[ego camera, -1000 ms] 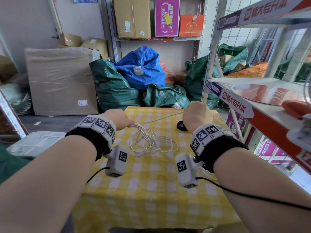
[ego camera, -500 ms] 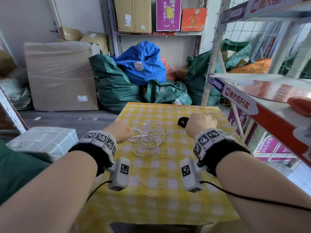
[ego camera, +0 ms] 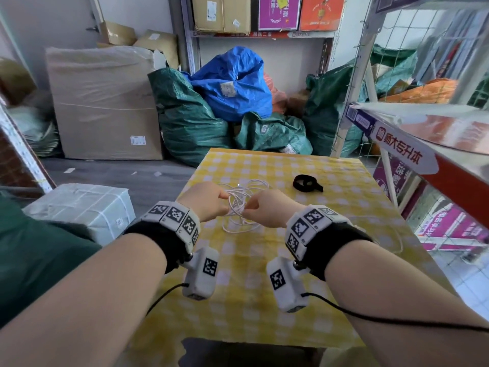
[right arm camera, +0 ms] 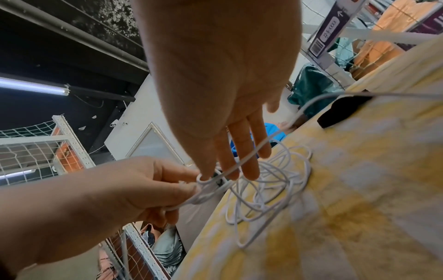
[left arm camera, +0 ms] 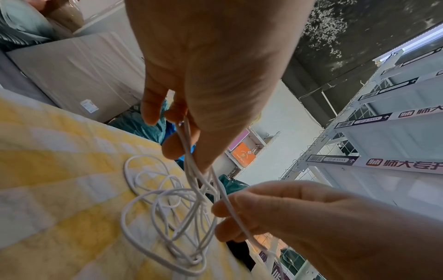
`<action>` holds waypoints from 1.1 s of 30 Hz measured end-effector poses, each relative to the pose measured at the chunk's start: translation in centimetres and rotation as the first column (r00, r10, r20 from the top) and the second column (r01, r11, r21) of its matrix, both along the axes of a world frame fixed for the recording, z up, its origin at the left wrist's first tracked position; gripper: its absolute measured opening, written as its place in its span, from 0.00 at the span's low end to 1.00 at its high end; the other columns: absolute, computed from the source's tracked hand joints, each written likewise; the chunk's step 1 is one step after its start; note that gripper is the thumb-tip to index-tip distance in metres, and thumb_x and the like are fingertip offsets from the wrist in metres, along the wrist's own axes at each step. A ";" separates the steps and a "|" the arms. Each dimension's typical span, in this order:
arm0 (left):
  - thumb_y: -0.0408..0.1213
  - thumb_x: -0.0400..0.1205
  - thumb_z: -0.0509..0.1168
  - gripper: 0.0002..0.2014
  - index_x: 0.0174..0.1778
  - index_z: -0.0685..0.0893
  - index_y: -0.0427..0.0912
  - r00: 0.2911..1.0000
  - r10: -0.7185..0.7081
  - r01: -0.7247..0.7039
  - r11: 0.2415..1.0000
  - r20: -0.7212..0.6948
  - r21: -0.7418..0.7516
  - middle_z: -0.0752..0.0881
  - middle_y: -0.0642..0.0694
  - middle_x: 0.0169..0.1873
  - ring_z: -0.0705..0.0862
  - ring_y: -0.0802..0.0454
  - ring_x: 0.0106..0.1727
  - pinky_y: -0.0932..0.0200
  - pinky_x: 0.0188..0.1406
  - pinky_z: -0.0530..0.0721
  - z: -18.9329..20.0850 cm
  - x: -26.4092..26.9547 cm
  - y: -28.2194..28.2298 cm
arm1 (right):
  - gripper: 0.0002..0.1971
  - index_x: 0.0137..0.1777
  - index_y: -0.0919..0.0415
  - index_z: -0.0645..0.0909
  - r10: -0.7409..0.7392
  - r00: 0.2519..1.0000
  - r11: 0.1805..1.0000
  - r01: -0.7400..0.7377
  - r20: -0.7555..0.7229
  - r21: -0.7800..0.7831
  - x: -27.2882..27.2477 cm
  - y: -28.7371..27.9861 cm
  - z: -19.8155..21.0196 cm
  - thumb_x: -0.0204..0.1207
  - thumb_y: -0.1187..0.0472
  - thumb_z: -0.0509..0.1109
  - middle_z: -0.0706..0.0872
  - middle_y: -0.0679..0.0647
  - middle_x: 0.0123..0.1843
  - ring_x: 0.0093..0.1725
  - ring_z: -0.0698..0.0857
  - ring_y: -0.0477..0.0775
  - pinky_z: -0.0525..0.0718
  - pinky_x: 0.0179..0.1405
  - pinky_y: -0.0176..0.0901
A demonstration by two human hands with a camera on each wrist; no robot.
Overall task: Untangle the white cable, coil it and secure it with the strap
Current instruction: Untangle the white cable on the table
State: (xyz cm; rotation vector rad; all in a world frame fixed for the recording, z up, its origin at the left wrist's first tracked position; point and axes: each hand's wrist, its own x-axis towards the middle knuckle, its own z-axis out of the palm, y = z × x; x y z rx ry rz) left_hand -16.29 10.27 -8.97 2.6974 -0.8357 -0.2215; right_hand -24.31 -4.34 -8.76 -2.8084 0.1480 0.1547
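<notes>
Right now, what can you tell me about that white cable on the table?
The white cable is thin, smooth and round, plastic-looking, and lies in a loose tangle of overlapping loops on the yellow checked tablecloth. The left hand pinches several strands, lifting part of the tangle; the right hand pinches one strand. The black strap lies apart, unused.

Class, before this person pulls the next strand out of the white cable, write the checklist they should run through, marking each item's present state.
1. Left hand holds white cable: ok, several strands pinched.
2. Right hand holds one strand: ok.
3. Cable untangled: not ok, loops cross in a heap on the yellow checked cloth.
4. Strap within reach: ok, it lies on the cloth beyond the right hand, apart from the cable.
5. Cable ends located: cannot tell.
</notes>
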 end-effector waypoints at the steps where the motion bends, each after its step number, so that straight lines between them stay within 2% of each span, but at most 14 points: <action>1: 0.41 0.78 0.67 0.20 0.67 0.82 0.49 1.000 -0.003 0.003 1.000 0.017 0.004 0.90 0.45 0.50 0.84 0.52 0.42 0.62 0.42 0.75 0.0 0.0 0.0 | 0.16 0.54 0.59 0.88 0.015 1.000 0.999 -0.015 -0.005 0.042 0.0 0.1 -0.1 0.79 0.49 0.65 0.90 0.57 0.52 0.53 0.85 0.56 0.82 0.58 0.52; 3: 0.41 0.78 0.67 0.20 0.67 0.82 0.49 0.999 -0.004 0.004 1.000 0.039 -0.003 0.88 0.44 0.55 0.84 0.50 0.48 0.62 0.45 0.74 0.0 0.0 -0.1 | 0.15 0.52 0.60 0.88 0.028 1.000 0.996 -0.029 0.012 0.082 0.0 0.3 -0.3 0.79 0.50 0.66 0.90 0.57 0.47 0.49 0.86 0.55 0.85 0.51 0.50; 5: 0.41 0.78 0.68 0.18 0.65 0.84 0.48 0.998 0.000 0.001 1.000 0.059 -0.022 0.88 0.45 0.55 0.82 0.51 0.48 0.63 0.44 0.72 -0.1 0.0 -0.1 | 0.13 0.51 0.60 0.89 0.026 0.999 0.996 -0.029 0.039 0.089 0.1 0.2 -0.4 0.79 0.53 0.66 0.91 0.56 0.46 0.47 0.87 0.54 0.85 0.48 0.48; 8: 0.39 0.76 0.69 0.14 0.57 0.87 0.47 0.995 0.024 -0.013 0.994 0.100 -0.104 0.87 0.47 0.42 0.80 0.54 0.40 0.63 0.40 0.71 -0.4 0.2 -0.2 | 0.12 0.49 0.61 0.89 0.022 0.997 0.994 -0.029 0.070 0.103 0.1 0.1 -0.5 0.79 0.56 0.66 0.91 0.56 0.44 0.40 0.84 0.52 0.83 0.43 0.44; 11: 0.29 0.74 0.68 0.07 0.42 0.86 0.46 0.987 0.031 0.017 0.956 0.157 -0.293 0.80 0.50 0.32 0.79 0.52 0.37 0.60 0.40 0.73 -0.5 0.0 -0.4 | 0.11 0.49 0.61 0.89 0.013 0.995 0.990 -0.027 0.103 0.141 0.1 0.0 -0.4 0.79 0.58 0.67 0.91 0.54 0.43 0.39 0.82 0.48 0.80 0.40 0.39; 12: 0.26 0.73 0.67 0.09 0.40 0.85 0.46 0.984 0.041 0.025 0.935 0.175 -0.354 0.78 0.50 0.34 0.78 0.51 0.38 0.58 0.42 0.75 -0.6 -0.1 -0.5 | 0.11 0.49 0.61 0.89 0.011 0.994 0.988 -0.027 0.108 0.151 0.1 -0.1 -0.4 0.78 0.58 0.67 0.91 0.54 0.43 0.39 0.83 0.48 0.81 0.41 0.39; 14: 0.24 0.72 0.67 0.12 0.48 0.85 0.43 0.985 0.088 -0.010 0.889 0.151 -0.457 0.74 0.47 0.46 0.78 0.48 0.44 0.56 0.51 0.78 -0.4 0.0 -0.7 | 0.11 0.50 0.62 0.89 0.012 0.995 0.986 -0.029 0.102 0.166 0.1 -0.1 -0.5 0.79 0.58 0.67 0.90 0.53 0.42 0.40 0.83 0.47 0.81 0.41 0.38; 16: 0.26 0.72 0.70 0.23 0.64 0.80 0.41 0.992 0.118 -0.084 0.875 0.042 -0.476 0.75 0.46 0.56 0.80 0.46 0.53 0.54 0.60 0.78 -0.2 0.3 -0.7 | 0.10 0.51 0.61 0.88 0.024 0.997 0.982 -0.037 0.076 0.184 0.1 -0.2 -0.4 0.79 0.59 0.66 0.88 0.51 0.39 0.41 0.82 0.46 0.79 0.38 0.36; 17: 0.25 0.70 0.71 0.30 0.70 0.76 0.39 0.990 0.114 -0.139 0.865 -0.081 -0.483 0.78 0.44 0.60 0.82 0.46 0.57 0.50 0.62 0.80 -0.1 0.4 -0.7 | 0.10 0.52 0.60 0.88 0.030 0.997 0.979 -0.043 0.065 0.197 0.0 -0.2 -0.3 0.80 0.60 0.66 0.87 0.50 0.39 0.41 0.82 0.46 0.79 0.37 0.35; 19: 0.19 0.69 0.70 0.36 0.75 0.71 0.36 0.936 0.088 -0.260 0.823 -0.340 -0.504 0.81 0.37 0.61 0.86 0.42 0.54 0.44 0.56 0.86 0.1 0.4 -0.7 | 0.11 0.54 0.58 0.88 0.038 0.997 0.977 -0.050 0.061 0.208 -0.1 -0.3 -0.2 0.79 0.63 0.65 0.86 0.49 0.40 0.42 0.82 0.45 0.79 0.36 0.33; 23: 0.10 0.72 0.59 0.26 0.63 0.80 0.33 0.869 -0.003 -0.318 0.764 -0.495 -0.561 0.85 0.35 0.46 0.85 0.45 0.42 0.52 0.43 0.88 0.3 -0.1 -0.6 | 0.06 0.49 0.56 0.88 -0.004 0.989 0.971 -0.033 0.151 0.239 -0.2 -0.3 -0.2 0.75 0.63 0.70 0.85 0.48 0.40 0.40 0.82 0.45 0.75 0.30 0.25; 26: 0.12 0.74 0.56 0.20 0.48 0.81 0.40 0.851 -0.061 -0.305 0.752 -0.522 -0.585 0.85 0.40 0.40 0.85 0.48 0.38 0.53 0.39 0.88 0.3 -0.4 -0.5 | 0.06 0.41 0.55 0.79 -0.078 0.969 0.961 0.011 0.233 0.275 -0.2 -0.2 -0.3 0.71 0.63 0.74 0.86 0.51 0.41 0.40 0.85 0.50 0.84 0.39 0.38; 29: 0.14 0.74 0.60 0.18 0.48 0.79 0.42 0.834 -0.110 -0.289 0.749 -0.541 -0.597 0.86 0.40 0.42 0.85 0.48 0.40 0.51 0.43 0.87 0.6 -0.5 -0.4 | 0.13 0.36 0.52 0.71 -0.124 0.961 0.948 0.040 0.248 0.316 -0.1 -0.1 -0.2 0.70 0.64 0.74 0.88 0.54 0.40 0.41 0.88 0.53 0.88 0.44 0.47; 33: 0.18 0.75 0.65 0.15 0.48 0.78 0.43 0.821 -0.141 -0.281 0.744 -0.554 -0.606 0.86 0.40 0.44 0.85 0.49 0.39 0.57 0.35 0.86 0.9 -0.6 -0.5 | 0.15 0.35 0.52 0.70 -0.141 0.955 0.922 0.031 0.260 0.387 -0.2 -0.2 0.1 0.70 0.66 0.74 0.88 0.56 0.39 0.40 0.89 0.55 0.89 0.42 0.48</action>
